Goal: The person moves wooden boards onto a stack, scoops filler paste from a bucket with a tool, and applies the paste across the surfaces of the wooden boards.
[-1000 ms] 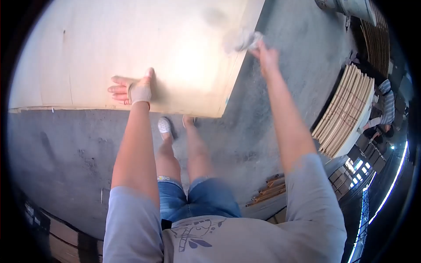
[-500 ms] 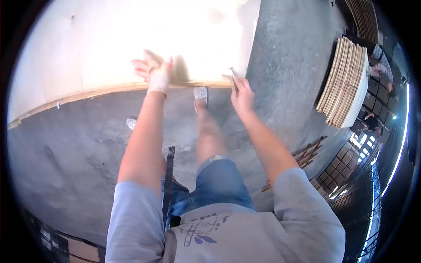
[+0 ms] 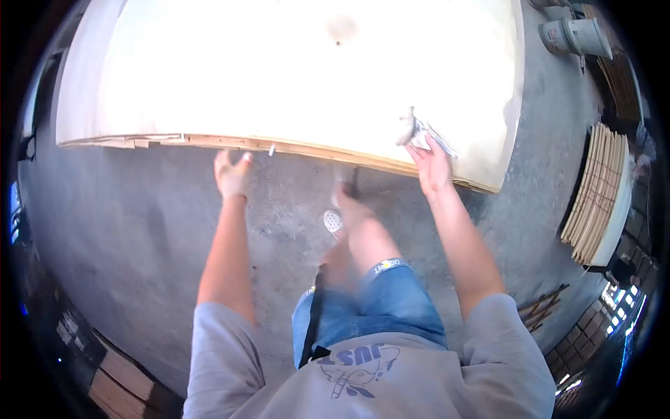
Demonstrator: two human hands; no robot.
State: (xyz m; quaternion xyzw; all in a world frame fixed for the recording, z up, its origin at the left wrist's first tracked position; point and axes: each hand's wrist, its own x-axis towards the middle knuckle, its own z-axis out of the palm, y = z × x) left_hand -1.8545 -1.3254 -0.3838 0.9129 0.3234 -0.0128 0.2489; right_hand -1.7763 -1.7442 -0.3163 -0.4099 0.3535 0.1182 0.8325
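Observation:
A large pale stack of thin wooden sheets [image 3: 279, 84] spreads ahead of me, its top washed out by glare. My left hand [image 3: 232, 174] is at the stack's near edge, thumb and fingers apart, holding nothing. Over the near right part of the top sheet, my right hand [image 3: 434, 166] holds a thin, pale blade-like tool [image 3: 440, 140]. Blur hides its exact kind and its handle. A whitish lump [image 3: 407, 129] shows at the fingertips; I cannot tell whether it belongs to the tool. A small white tab [image 3: 271, 149] sticks out from the stack's edge.
Grey concrete floor [image 3: 139, 230] surrounds the stack. To the right stands another stack of sheets [image 3: 597, 195], with wooden slats [image 3: 544, 307] lower down. Buckets [image 3: 576, 37] are at the upper right. Brown stacked boards [image 3: 122, 377] lie at the lower left.
The view has swung left and shows more of the stack. My left hand has come off the top sheet to its near edge. My right hand has turned and reached over the sheet.

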